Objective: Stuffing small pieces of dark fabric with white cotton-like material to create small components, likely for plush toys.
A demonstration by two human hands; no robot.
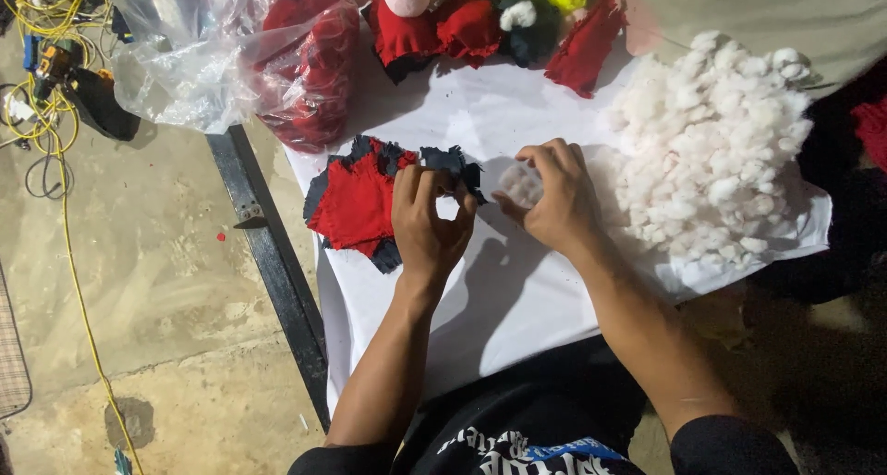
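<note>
1. White stuffing (711, 152) lies heaped on the right of the bench (480, 281), just beside the right hand (550, 202).
2. The right hand is curled nearly closed around a small tuft of stuffing (523, 185), fingers bent over it, thumb toward the other hand.
3. The left hand (427, 221) is pinched shut on the edge of a small dark cloth piece (453, 165), which lies against a pile of red and dark cloth pieces (356, 202).
4. To do this well, I judge the dark piece should be kept open with the left fingertips while the tuft stays compact, so no loose fibres catch at the edge.
5. Small tufts seem wiser than one big wad.
6. A clear plastic bag (231, 59) of red fabric and finished plush toys (480, 13) sit at the far edge.
</note>
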